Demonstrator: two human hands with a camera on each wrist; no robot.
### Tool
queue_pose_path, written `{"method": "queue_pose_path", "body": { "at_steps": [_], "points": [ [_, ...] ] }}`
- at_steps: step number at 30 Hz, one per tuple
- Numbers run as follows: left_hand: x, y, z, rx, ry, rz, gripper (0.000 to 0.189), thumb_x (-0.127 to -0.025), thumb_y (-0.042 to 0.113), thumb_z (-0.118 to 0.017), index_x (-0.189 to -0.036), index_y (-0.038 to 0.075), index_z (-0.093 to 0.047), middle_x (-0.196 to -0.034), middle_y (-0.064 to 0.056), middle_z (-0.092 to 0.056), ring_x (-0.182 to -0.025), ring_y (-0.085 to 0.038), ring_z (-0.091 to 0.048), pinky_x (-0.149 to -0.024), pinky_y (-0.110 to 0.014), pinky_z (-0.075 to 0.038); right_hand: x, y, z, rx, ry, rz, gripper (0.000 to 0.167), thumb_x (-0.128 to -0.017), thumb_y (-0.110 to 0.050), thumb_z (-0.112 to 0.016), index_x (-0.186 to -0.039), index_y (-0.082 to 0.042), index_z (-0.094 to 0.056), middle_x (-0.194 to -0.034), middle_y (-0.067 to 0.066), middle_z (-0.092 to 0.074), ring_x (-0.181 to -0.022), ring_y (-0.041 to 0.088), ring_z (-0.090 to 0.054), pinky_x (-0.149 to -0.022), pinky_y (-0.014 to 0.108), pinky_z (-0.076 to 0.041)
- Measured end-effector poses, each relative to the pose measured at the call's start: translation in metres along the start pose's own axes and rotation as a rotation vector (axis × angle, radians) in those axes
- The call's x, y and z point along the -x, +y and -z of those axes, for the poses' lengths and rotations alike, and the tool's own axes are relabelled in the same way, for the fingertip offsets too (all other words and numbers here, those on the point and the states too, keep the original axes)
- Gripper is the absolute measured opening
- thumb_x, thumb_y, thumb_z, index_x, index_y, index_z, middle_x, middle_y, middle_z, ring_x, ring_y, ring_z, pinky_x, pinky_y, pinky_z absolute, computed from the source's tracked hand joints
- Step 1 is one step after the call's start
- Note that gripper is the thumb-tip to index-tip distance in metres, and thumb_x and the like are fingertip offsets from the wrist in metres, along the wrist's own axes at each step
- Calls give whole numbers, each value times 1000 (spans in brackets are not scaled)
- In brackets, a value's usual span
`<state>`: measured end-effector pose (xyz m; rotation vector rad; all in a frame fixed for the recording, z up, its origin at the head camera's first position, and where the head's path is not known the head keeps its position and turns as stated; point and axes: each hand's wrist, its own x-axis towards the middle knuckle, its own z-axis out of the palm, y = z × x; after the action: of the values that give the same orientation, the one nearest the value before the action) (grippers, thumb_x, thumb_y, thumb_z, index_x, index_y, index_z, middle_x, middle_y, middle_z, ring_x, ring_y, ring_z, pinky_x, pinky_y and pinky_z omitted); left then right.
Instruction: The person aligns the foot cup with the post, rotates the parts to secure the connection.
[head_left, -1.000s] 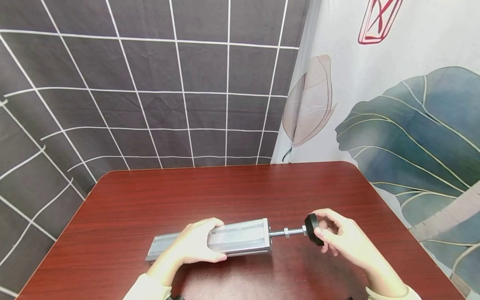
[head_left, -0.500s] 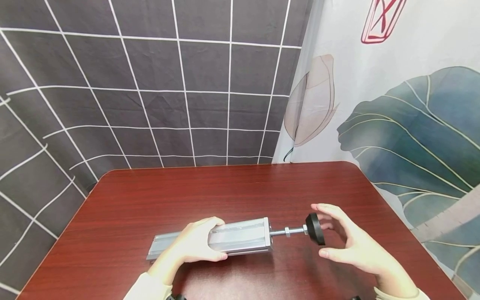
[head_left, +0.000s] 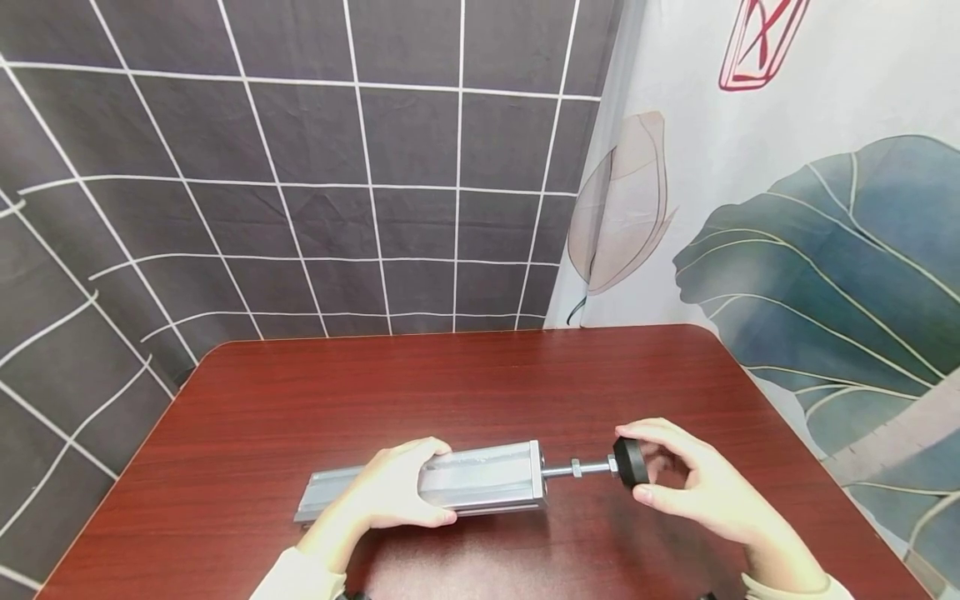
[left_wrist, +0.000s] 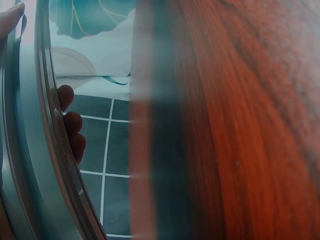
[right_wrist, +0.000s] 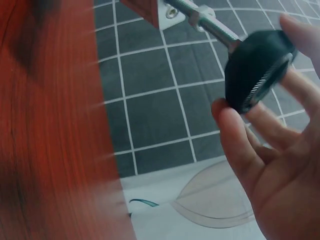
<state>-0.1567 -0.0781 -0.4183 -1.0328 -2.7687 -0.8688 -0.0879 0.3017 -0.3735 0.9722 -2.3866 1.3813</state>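
Observation:
A silver aluminium profile (head_left: pixel 483 477) lies lengthwise above the red-brown table in the head view. My left hand (head_left: pixel 401 487) grips it across the middle, thumb on the near side; in the left wrist view several fingertips (left_wrist: pixel 72 122) curl round its far edge. From the profile's right end plate a threaded rod (head_left: pixel 557 472) with a nut sticks out, ending in a black levelling foot (head_left: pixel 632 463). My right hand (head_left: pixel 697 483) pinches this foot by its rim between thumb and fingers. The right wrist view shows the foot's ribbed underside (right_wrist: pixel 265 82) turned toward the palm.
The wooden tabletop (head_left: pixel 420 379) has rounded back corners. Behind it hangs a dark grey curtain (head_left: pixel 300 208) with white grid lines. A white curtain with leaf prints (head_left: pixel 810 250) hangs on the right.
My right hand let go of the levelling foot, its fingers spread apart half a second ago, and now pinches the rim again. My left hand keeps its grip on the profile.

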Motion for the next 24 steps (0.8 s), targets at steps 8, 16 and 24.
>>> {"method": "queue_pose_path", "body": {
  "at_steps": [8, 16, 24],
  "points": [
    [1, 0, -1, -4, 3, 0, 61, -57, 53, -79, -107, 25, -58, -97, 18, -59, -84, -3, -56, -73, -28, -46, -3, -7, -5, 67, 75, -144, 50, -76, 5, -70, -120, -13, -58, -75, -3, -56, -61, 11, -52, -50, 25, -41],
    [1, 2, -2, -22, -2, -16, 62, -57, 52, -80, -108, 23, -59, -97, 16, -60, -87, -3, -57, -76, -28, -46, -3, -7, -6, -42, 56, -136, 45, -79, 10, -64, -119, -11, -57, -69, -1, -56, -52, 13, -53, -45, 29, -45],
    [-1, 2, -3, -53, -9, -8, 61, -57, 54, -79, -107, 25, -58, -90, 16, -61, -80, -3, -57, -69, -27, -46, -6, -13, -7, -48, 73, -236, 36, -84, 4, -63, -116, -12, -57, -70, 0, -55, -47, 14, -53, -47, 31, -46]
  ]
}}
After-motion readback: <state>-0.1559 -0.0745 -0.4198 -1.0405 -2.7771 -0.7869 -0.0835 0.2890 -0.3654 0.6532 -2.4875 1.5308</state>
